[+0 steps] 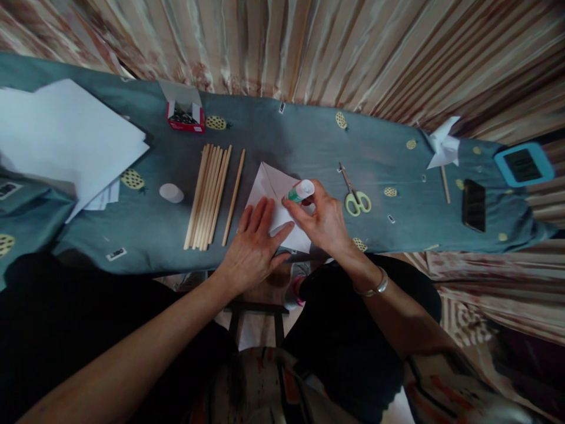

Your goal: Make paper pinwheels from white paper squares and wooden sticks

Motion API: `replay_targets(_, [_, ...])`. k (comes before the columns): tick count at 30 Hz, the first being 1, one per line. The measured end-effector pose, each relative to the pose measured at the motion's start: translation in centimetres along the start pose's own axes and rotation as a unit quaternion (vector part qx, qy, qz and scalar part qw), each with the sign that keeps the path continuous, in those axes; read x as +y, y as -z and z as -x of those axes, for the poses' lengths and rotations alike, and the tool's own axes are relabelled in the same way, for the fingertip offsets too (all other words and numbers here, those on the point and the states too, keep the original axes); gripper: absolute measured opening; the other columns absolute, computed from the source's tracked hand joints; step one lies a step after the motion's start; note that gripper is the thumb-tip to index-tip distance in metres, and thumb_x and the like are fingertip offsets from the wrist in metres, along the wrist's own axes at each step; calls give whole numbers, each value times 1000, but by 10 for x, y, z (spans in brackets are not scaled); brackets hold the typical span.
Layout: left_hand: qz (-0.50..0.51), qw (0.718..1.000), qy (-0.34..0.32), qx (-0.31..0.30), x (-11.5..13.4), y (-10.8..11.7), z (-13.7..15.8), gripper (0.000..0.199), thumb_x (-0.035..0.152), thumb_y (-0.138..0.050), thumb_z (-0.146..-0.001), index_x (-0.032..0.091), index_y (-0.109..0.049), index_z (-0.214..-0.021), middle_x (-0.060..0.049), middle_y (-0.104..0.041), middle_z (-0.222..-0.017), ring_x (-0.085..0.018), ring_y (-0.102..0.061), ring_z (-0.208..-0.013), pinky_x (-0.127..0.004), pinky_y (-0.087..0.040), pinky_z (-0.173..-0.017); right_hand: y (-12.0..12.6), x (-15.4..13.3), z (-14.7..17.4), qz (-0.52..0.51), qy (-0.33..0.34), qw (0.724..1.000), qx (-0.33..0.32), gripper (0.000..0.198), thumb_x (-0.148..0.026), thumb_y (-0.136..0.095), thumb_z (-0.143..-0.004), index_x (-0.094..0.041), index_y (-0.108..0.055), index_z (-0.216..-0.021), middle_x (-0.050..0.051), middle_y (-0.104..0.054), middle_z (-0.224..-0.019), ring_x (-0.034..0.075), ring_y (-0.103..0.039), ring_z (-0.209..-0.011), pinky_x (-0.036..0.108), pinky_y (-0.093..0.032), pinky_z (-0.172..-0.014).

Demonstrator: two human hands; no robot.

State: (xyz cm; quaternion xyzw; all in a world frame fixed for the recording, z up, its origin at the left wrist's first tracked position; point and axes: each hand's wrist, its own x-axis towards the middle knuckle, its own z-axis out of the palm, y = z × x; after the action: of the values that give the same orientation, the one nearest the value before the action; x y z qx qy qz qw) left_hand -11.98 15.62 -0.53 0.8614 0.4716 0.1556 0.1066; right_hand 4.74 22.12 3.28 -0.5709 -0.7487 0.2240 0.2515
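A folded white sheet of paper (256, 189) lies on the cloth-covered table in front of me. My left hand (256, 244) rests flat on its near left part, fingers spread. In my right hand (324, 218) is a glue stick (300, 191) with a green and white body, held tilted over the paper; its tip is hidden by the fingers. A white cap (171, 193) lies off to the left. Between the cap and the paper are several wooden sticks (207, 197), with a single wooden stick (233, 197) apart from them, nearest the paper.
Scissors (356, 197) with green handles lie right of the paper. A red box of small dark items (185, 122) stands behind the sticks. White sheets (75, 147) pile at left. At right are a paper pinwheel (444, 144), a dark phone (474, 205) and a blue-framed device (524, 164).
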Motion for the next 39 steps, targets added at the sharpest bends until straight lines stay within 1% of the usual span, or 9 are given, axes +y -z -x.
replay_targets(8, [17, 1000, 5, 7, -1, -3, 1, 65, 44, -68, -84, 26, -45, -142, -16, -16, -162, -43, -17, -147, -62, -25, -115, 0, -2, 0, 11, 26, 1000, -9, 23, -40, -61, -87, -20, -56, -98, 1, -68, -76, 17, -64, -67, 30, -48, -63])
replay_targets(14, [14, 1000, 5, 4, 0, -2, 1, 68, 45, -69, -84, 26, -43, -143, -19, -16, -161, -45, -17, -146, -64, -25, -114, 0, -3, 2, 12, 44, 999, -14, 21, -38, -60, -88, -21, -55, -100, 2, -68, -79, 19, -66, -72, 32, -51, -67])
replay_targets(19, [18, 1000, 6, -1, 0, -1, 0, 70, 44, -70, -83, 27, -41, -144, -17, -18, -161, -44, -17, -147, -64, -25, -114, 1, -5, 2, 9, 53, 998, -23, 22, -40, -59, -89, -21, -55, -99, 2, -68, -79, 18, -64, -68, 31, -51, -66])
replay_targets(25, [18, 1000, 4, 3, -1, -3, 1, 65, 46, -67, -85, 24, -44, -142, -18, -17, -161, -44, -16, -147, -64, -25, -114, 3, -4, 2, 8, 61, 998, -29, 21, -39, -60, -89, -21, -56, -100, 1, -68, -79, 16, -63, -69, 30, -50, -66])
replay_targets(28, [20, 1000, 6, 2, -1, -3, 1, 64, 47, -67, -85, 24, -45, -141, -18, -18, -161, -44, -17, -147, -63, -25, -115, 3, -5, 3, 12, 60, 998, -34, 21, -38, -60, -89, -21, -57, -101, 2, -68, -80, 17, -64, -69, 30, -50, -67])
replay_targets(34, [24, 1000, 8, 9, 0, -2, 1, 67, 47, -67, -84, 28, -41, -144, -15, -17, -162, -42, -15, -148, -63, -25, -115, 5, -7, 4, 20, 55, 997, -43, 20, -36, -59, -89, -21, -57, -103, 3, -68, -82, 17, -63, -69, 31, -50, -67])
replay_targets(39, [20, 1000, 8, 4, 0, -1, 1, 68, 47, -66, -85, 28, -40, -144, -16, -19, -162, -43, -16, -147, -63, -25, -115, 6, -8, 5, 22, 58, 997, -53, 19, -35, -60, -89, -21, -57, -101, 2, -67, -80, 16, -61, -66, 29, -48, -65])
